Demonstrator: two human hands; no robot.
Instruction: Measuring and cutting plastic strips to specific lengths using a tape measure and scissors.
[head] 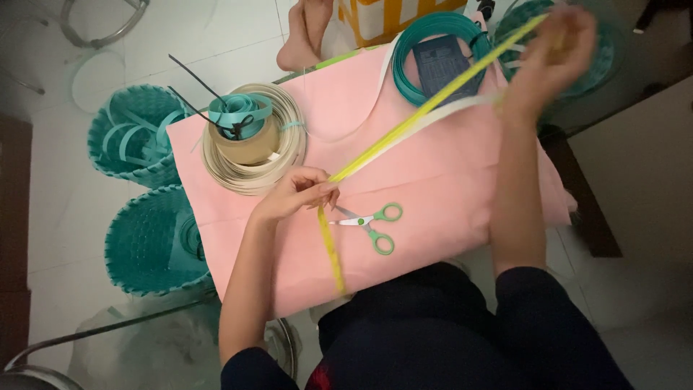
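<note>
Head view:

- Your left hand: fingers pressed together, pinching the yellow flat plastic strip against the pink sheet covering the table, just above the scissors.
- Your right hand: raised at the far right, fingers closed on the other end of the same strip; it is blurred, so the exact grip cannot be told.
- The strip: stretched taut on a diagonal between both hands, a white flat strip lying along it; a short yellow tail hangs from your left hand toward you.
- Progress, as a judgement: a length is being drawn out; the strip looks uncut and the small green-handled scissors lie untouched, blades slightly apart.
- Cream coil of flat strip at far left of the sheet, ringed round a brown tape roll topped with a teal ribbon loop and black ties.
- Teal coil at the far edge, enclosing a dark rectangular printed card.
- Yellow-and-white box beyond the sheet, partly cropped.
- Two teal woven baskets on the floor to your left.
</note>
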